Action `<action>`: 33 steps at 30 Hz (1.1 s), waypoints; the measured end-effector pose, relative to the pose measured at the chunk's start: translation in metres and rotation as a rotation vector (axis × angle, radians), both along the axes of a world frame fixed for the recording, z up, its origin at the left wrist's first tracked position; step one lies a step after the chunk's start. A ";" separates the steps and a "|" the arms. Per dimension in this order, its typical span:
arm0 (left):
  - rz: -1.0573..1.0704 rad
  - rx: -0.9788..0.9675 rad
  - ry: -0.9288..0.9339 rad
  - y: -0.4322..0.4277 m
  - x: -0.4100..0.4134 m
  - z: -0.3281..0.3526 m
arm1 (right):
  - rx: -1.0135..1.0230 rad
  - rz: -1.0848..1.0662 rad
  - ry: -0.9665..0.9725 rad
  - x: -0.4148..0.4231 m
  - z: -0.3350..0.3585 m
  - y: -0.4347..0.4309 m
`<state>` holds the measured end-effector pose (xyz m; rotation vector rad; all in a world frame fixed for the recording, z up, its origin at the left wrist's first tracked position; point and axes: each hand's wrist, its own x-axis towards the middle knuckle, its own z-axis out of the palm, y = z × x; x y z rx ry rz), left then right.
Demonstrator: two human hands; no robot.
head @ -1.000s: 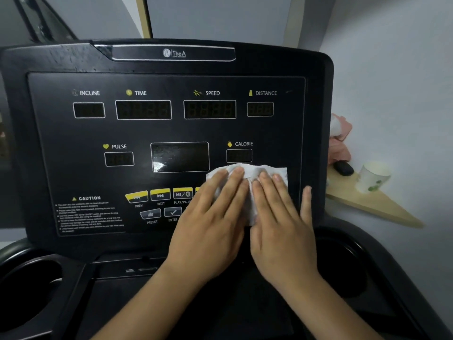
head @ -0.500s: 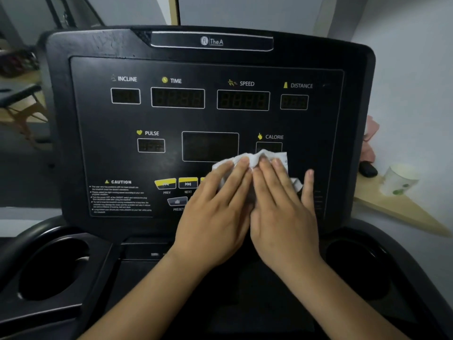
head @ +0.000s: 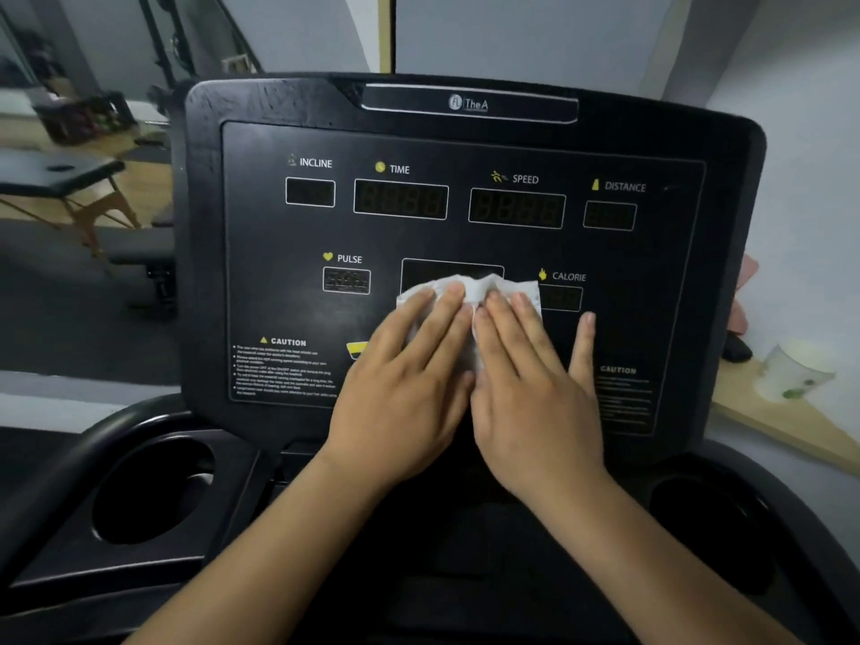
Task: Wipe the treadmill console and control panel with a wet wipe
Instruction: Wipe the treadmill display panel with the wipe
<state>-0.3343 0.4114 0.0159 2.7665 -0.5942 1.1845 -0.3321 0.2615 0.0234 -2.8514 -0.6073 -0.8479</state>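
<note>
The black treadmill console [head: 465, 216] fills the view, with dark displays labelled INCLINE, TIME, SPEED, DISTANCE, PULSE and CALORIE. A crumpled white wet wipe [head: 474, 288] lies on the panel over the lower edge of the centre display. My left hand [head: 409, 374] and my right hand [head: 530, 379] lie side by side, fingers flat, pressing the wipe against the panel. They cover most of the yellow button row; one yellow button edge [head: 356, 349] shows at the left.
Cup holders sit at the lower left [head: 153, 491] and lower right [head: 707, 519] of the console. A wooden shelf [head: 782, 421] on the right carries a white paper cup [head: 791, 372] and a dark object. A black padded table [head: 60, 174] stands at the far left.
Both hands have slid the wipe leftward across the panel, from under the CALORIE display to the centre display. The camera has turned left and shows more of the room there.
</note>
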 end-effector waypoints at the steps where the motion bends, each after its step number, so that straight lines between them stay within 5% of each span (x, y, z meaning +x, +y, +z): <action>1: 0.013 0.002 0.008 0.000 0.003 0.004 | 0.017 -0.005 0.001 0.004 0.007 0.004; 33: 0.146 -0.102 0.045 0.055 -0.019 -0.005 | -0.021 0.133 -0.024 -0.002 0.000 0.060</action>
